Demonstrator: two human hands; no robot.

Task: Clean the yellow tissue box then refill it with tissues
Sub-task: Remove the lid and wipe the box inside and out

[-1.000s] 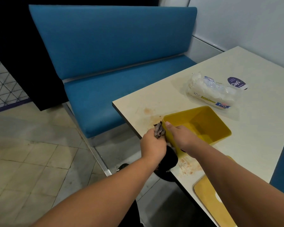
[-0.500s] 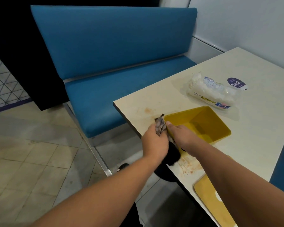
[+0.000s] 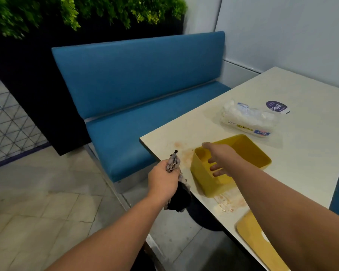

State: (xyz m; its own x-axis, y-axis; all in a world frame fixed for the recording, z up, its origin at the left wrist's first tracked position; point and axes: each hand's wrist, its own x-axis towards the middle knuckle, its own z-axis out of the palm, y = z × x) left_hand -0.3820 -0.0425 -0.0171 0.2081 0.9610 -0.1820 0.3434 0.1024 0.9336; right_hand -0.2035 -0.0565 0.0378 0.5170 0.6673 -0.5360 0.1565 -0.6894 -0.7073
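Pale table [image 3: 311, 153] smeared with orange stains [image 3: 229, 202], pushed up to a blue bench [image 3: 145, 106] below a white wall [image 3: 282, 30]. Left hand [image 3: 162, 180] gripping a rag [image 3: 173, 163]; right hand [image 3: 219, 157] spread loose above the yellow tissue box [image 3: 209, 182].

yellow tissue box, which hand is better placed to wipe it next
Left. The left hand already grips the cleaning rag, just beside the yellow tissue box. The right hand is open over the box, better suited to steadying it.

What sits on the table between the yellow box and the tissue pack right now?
Nothing: the head view shows only bare table top between the yellow box and the tissue pack. The orange stains lie nearer, left of and before the box.
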